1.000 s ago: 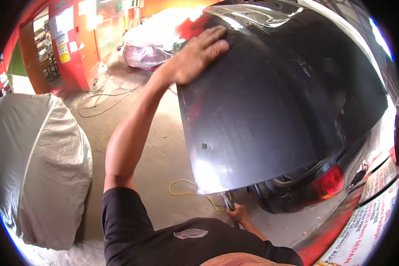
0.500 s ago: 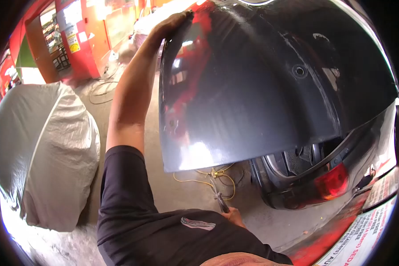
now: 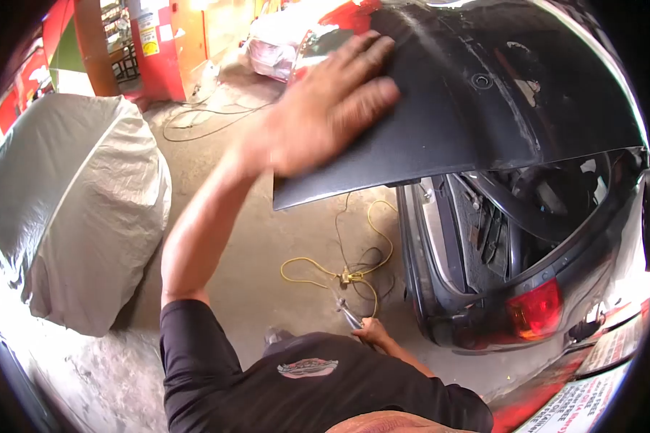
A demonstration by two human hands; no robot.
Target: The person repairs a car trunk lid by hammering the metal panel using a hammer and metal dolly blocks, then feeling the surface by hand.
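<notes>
My left hand [image 3: 325,108] is stretched out with fingers apart, blurred, over the left part of a dark car boot lid [image 3: 440,130]. Whether its palm touches the panel I cannot tell. The raised lid has a round emblem hole and pale worn patches. Low in the view, my right hand [image 3: 373,331] is wrapped round a slim grey tool [image 3: 350,315], whose kind is not clear. Just beyond the tool's tip, a yellow hose [image 3: 307,261] with a brass-coloured fitting [image 3: 349,277] shows against the floor.
The open boot [image 3: 477,231] and red tail light [image 3: 534,310] are at the right. A vehicle-sized shape under a grey cover [image 3: 87,209] stands at the left. Cables [image 3: 177,126] lie on the floor near a red door [image 3: 155,50]. A printed sign [image 3: 585,397] fills the lower right corner.
My left hand has left the lid's far left edge and come nearer, over its surface. The lid's lower edge appears higher, exposing more boot. My right hand still holds the tool.
</notes>
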